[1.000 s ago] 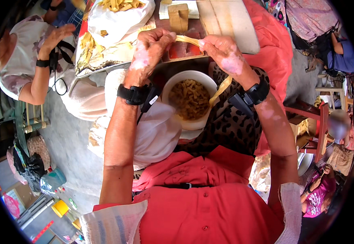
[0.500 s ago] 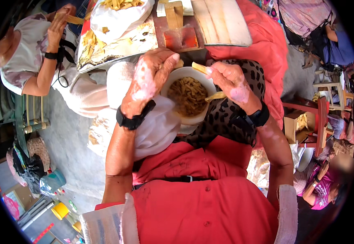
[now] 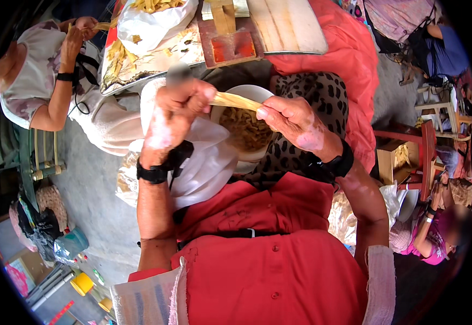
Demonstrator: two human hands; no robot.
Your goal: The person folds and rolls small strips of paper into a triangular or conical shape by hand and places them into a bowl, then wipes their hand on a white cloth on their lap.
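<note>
Far left of both hands: a co-worker's hand (image 3: 73,38) has a thin yellowish piece (image 3: 103,26) pinched at its end; finger detail too small to read. Nearer, up and left of the left hand: a board (image 3: 184,51) with a printed top, a loose heap (image 3: 118,54) of flat, crinkled offcuts, and a thin white plastic bag (image 3: 149,32), wrinkled and slumped, more strips showing at its mouth. Left hand (image 3: 173,111): fingers curled in, thumb side gripping one end of the strip (image 3: 238,101); a blurred patch hides some of its fingers. Change noted: half a second ago the hands were apart over the bowl with a gap between them; now a single strip bridges that gap, so it is controlled from both ends. Strip: pale yellow, flat, fibrous, lengthwise ridges, dipping slightly toward the right hand. Under it, between the hands: a round white bowl (image 3: 248,90), smooth-walled, holding a tangle of short, browner pieces (image 3: 246,129). Beyond the hands, above the bowl: a reddish wooden base (image 3: 209,51) with an upright block (image 3: 224,20). Right hand (image 3: 295,120): thumb and forefinger pinched on the strip's other end, remaining fingers folded with little gap. Right of it: soft red cloth (image 3: 357,76) in loose folds, then, farther out, a stiff cardboard box (image 3: 386,167) containing similar yellow pieces.
</note>
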